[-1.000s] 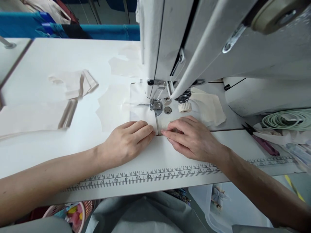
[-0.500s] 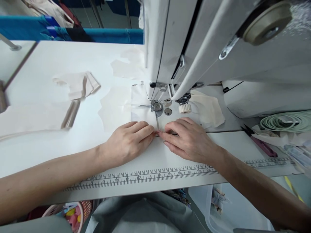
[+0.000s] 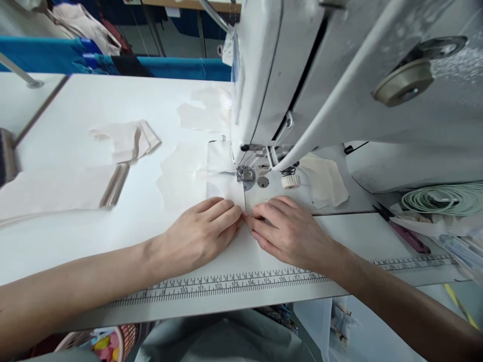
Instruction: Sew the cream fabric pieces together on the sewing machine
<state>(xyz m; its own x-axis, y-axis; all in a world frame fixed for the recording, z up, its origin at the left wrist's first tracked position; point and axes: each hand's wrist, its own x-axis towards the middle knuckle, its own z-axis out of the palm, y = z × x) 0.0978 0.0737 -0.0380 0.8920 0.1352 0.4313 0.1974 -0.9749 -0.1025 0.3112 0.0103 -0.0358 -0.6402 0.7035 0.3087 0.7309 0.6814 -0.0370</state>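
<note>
A thin, pale piece of fabric (image 3: 222,190) lies under the presser foot (image 3: 246,174) of a white sewing machine (image 3: 260,65). Its right edge runs from the foot toward me. My left hand (image 3: 206,234) is closed on this edge, thumb and forefinger pinched together in front of the foot. Fingertips of my right hand (image 3: 285,229) meet them there and pinch the same edge, the other fingers curled. The fabric between the fingertips is mostly hidden.
More pale cut pieces (image 3: 126,142) and a folded stack (image 3: 64,193) lie left. A cream piece (image 3: 326,181) lies beneath the machine arm. Snips (image 3: 407,234) and coiled green cord (image 3: 441,199) are at right. A printed ruler (image 3: 234,286) follows the table's front edge.
The camera view has shifted slightly, so the scene sits lower in the picture. Both hands keep their pinch on the fabric edge, with hardly any movement relative to the presser foot.
</note>
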